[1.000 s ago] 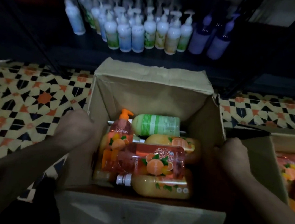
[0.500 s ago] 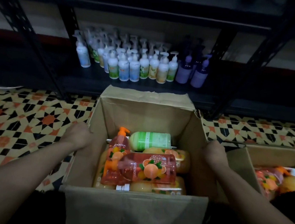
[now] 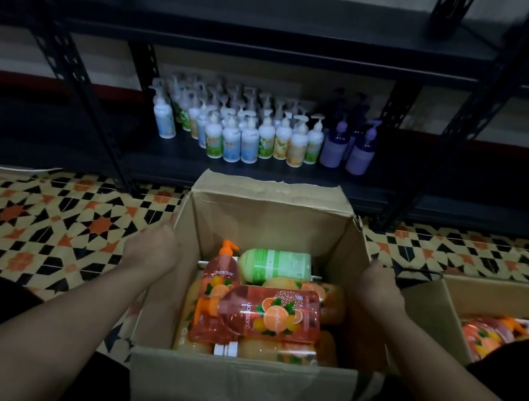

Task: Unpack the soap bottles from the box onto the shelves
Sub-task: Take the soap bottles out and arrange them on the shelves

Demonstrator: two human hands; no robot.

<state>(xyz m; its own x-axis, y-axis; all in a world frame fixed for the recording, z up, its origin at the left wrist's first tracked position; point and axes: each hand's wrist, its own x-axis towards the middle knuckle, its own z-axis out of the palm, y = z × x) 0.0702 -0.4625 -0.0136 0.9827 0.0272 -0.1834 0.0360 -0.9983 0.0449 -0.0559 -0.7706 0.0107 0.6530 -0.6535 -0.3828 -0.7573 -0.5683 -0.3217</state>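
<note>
Cardboard box (image 3: 242, 394) pushed nearer shelf, left hand (image 3: 150, 249) and right hand (image 3: 379, 287) clamped on its walls, glossy orange bottles (image 3: 271, 312) inside.

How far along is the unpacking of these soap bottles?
Partly done, it seems: white and purple pump bottles already stand on the low shelf, though these may be older stock. Right now the left hand and right hand grip the box by its sides; neither holds a bottle. Left: the orange bottles and a green bottle inside, plus a second box.

Box (image 3: 242, 394) now farther from the shelf (image 3: 292, 177)
</note>
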